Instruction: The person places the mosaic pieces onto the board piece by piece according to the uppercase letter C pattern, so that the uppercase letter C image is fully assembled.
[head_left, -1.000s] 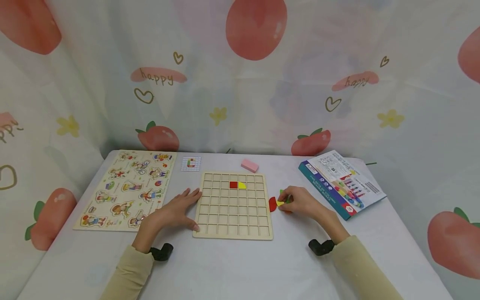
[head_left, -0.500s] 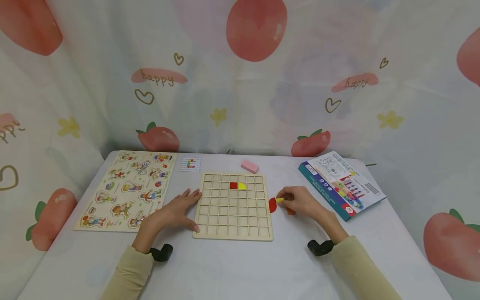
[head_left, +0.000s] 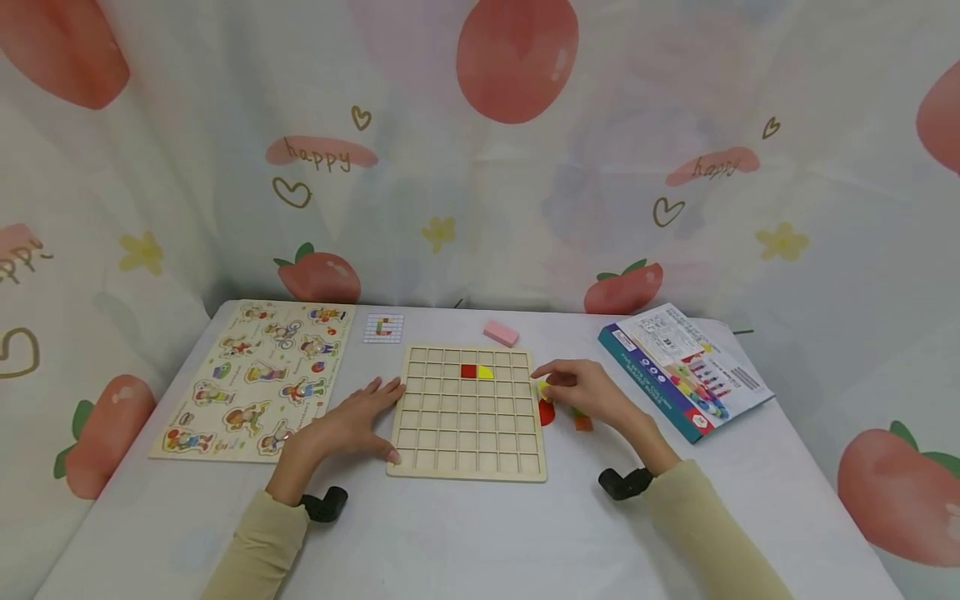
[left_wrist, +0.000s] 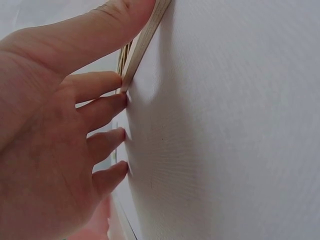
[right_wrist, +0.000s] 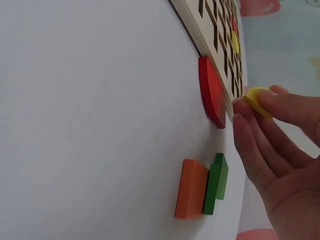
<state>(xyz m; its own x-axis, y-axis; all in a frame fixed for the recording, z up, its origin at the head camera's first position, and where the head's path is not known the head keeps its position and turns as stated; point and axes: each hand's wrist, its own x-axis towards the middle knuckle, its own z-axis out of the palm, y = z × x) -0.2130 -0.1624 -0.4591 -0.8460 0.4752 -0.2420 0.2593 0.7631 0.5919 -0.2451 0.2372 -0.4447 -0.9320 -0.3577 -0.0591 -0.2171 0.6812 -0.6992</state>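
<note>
A wooden grid board (head_left: 467, 433) lies mid-table, with a red square tile (head_left: 468, 372) and a yellow rounded tile (head_left: 486, 372) side by side in its upper cells. My left hand (head_left: 352, 425) rests against the board's left edge, fingers spread and thumb at the lower corner. Beyond the right edge, my right hand (head_left: 588, 390) pinches a yellow piece (right_wrist: 257, 100) between thumb and fingers. Under it, a red curved piece (right_wrist: 212, 94) lies against the board's edge. Nearby on the cloth are an orange block (right_wrist: 192, 189) and green pieces (right_wrist: 215, 185).
A picture puzzle board (head_left: 247, 383) lies at left. Behind the grid are a small pattern card (head_left: 383, 328) and a pink block (head_left: 501, 333). A flat printed box (head_left: 686, 367) sits at back right, and a patterned curtain hangs behind the table.
My right hand has lifted the yellow piece from among the loose pieces and moved left toward the grid board's edge, uncovering the orange and green pieces. My left hand stays in place.
</note>
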